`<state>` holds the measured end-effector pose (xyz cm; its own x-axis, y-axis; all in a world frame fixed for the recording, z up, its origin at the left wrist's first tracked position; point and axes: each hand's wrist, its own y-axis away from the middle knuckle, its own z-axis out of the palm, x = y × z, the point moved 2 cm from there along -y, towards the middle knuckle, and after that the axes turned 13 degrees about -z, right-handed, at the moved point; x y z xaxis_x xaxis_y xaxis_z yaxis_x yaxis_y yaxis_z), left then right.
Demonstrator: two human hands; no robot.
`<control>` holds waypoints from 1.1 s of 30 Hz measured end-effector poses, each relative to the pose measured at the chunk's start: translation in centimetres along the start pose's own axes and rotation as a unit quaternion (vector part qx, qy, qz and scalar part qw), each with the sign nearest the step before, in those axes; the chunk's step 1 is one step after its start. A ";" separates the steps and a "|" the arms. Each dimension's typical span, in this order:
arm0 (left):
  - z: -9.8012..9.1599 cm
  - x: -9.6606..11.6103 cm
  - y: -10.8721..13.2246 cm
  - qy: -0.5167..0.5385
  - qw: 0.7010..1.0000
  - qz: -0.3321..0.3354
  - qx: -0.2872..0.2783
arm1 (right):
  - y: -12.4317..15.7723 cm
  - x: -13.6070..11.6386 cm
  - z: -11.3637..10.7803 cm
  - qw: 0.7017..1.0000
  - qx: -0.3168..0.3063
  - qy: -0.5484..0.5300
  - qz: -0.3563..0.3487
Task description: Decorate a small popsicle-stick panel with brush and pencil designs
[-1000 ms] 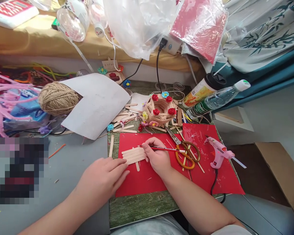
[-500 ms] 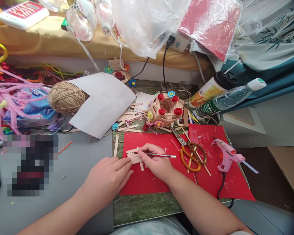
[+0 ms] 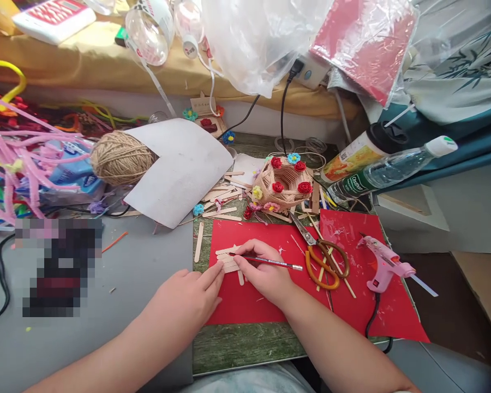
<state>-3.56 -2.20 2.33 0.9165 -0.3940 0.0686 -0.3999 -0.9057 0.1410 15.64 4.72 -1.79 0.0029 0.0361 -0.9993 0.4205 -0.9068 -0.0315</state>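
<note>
Several flat craft sticks [image 3: 229, 263] lie side by side across another stick on red paper [image 3: 245, 308]. My right hand [image 3: 268, 275] pinches a dark pencil [image 3: 276, 262], its tip low over the sticks and its eraser end to the right. My left hand [image 3: 190, 303] has its fingers stretched out, the fingertips resting on the left end of the sticks. Orange-handled scissors [image 3: 327, 265] lie right of my right hand. Behind the hands stands a twine-wrapped basket [image 3: 284, 188] with red, yellow and blue flowers.
A pink glue gun [image 3: 382, 265] lies on the paper's right part. Behind are a clear bottle [image 3: 384, 169], a drink cup [image 3: 360, 147], loose craft sticks [image 3: 225, 194], a twine ball [image 3: 123, 158] and white card [image 3: 180, 164]. Pink pipe cleaners [image 3: 24, 164] crowd the left.
The camera view has shifted slightly, so most things sit a little farther right. My left index fingertip has drawn back toward the left end of the sticks. The pencil stays in my right hand.
</note>
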 end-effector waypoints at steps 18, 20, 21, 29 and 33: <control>1.4 1.3 1.0 -0.040 0.999 0.013 -0.012 | -1.0 -0.4 -0.4 1.000 0.024 0.012 0.009; 1.6 1.7 1.2 -0.045 0.999 0.004 -0.014 | -1.0 -0.6 -0.3 1.000 0.024 0.017 0.002; 1.6 1.8 1.3 -0.047 0.999 0.002 -0.014 | -1.1 -0.6 -0.2 1.000 0.021 0.014 0.005; -0.1 -0.2 -0.5 0.096 0.992 -0.068 0.046 | -0.7 -0.3 -0.5 1.000 0.014 0.017 0.011; 0.3 -2.1 -1.7 0.189 0.971 -0.134 0.058 | -0.4 0.4 -0.8 0.999 0.012 -0.019 0.041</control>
<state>-4.77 0.16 1.66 0.9111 -0.0760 0.4050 -0.1241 -0.9878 0.0938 16.21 5.44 -2.13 0.0022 -0.0538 -0.9986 0.3979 -0.9160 0.0502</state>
